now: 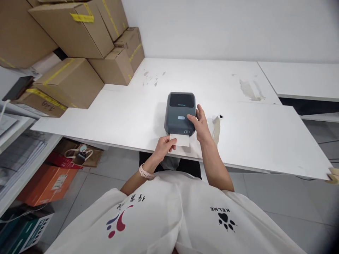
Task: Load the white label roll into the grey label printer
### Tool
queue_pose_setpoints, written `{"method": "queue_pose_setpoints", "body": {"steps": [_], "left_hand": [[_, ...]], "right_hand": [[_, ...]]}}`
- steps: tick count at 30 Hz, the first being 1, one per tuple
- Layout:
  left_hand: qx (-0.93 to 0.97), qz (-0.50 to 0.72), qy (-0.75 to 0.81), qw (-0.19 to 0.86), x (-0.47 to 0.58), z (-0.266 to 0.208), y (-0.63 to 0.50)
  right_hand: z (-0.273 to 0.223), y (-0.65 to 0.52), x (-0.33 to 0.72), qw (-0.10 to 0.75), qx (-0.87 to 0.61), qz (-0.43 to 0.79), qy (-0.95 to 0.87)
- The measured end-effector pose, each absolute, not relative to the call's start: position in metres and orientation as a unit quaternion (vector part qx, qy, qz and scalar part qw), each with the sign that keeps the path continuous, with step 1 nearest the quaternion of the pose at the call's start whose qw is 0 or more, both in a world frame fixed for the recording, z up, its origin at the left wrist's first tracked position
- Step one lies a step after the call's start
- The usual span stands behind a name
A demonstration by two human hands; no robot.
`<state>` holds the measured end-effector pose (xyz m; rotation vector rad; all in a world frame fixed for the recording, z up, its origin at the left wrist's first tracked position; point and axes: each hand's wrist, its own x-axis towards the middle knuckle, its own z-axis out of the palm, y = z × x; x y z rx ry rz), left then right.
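Observation:
A dark grey label printer sits on the white table, and a strip of white label paper sticks out of its front. My left hand pinches the left edge of that paper between thumb and fingers, just below the printer. Against the printer's right side rests my right hand, its thumb on the top face near a light button and its fingers spread along the side. To the right of this hand lies a small roll with a curled strip of backing paper.
Brown cardboard boxes with yellow tape are stacked on the table's left end. The white table has its front edge close to my body. Below left stand a shelf with papers, an orange box and a paper bag.

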<state>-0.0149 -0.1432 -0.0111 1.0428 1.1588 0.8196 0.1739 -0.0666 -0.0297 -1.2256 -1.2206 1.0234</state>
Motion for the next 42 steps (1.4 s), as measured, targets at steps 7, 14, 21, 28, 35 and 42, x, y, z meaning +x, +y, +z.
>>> {"method": "queue_pose_setpoints", "body": {"steps": [7,14,21,28,35,42], "left_hand": [[0.475,0.486,0.553,0.482,-0.029,-0.018,-0.137],[0.507,0.470,0.564,0.451,-0.024,-0.023,-0.115],[0.518,0.464,0.538,0.477,-0.019,-0.021,-0.120],[0.558,0.529,0.457,0.447,-0.024,0.019,-0.074],[0.598,0.354,0.648,0.312,-0.021,0.003,-0.007],[0.639,0.195,0.682,0.298,-0.022,-0.003,0.004]], "right_hand": [[-0.024,-0.049,0.166,0.513,-0.548,0.377,-0.543],[-0.031,-0.083,0.173,0.507,-0.544,0.390,-0.543],[-0.039,-0.122,0.171,0.542,-0.539,0.393,-0.512],[-0.006,-0.077,0.181,0.579,-0.498,0.341,-0.548],[0.038,0.037,0.174,0.586,-0.536,0.177,-0.582],[0.068,0.046,0.170,0.561,-0.516,0.038,-0.646]]}}
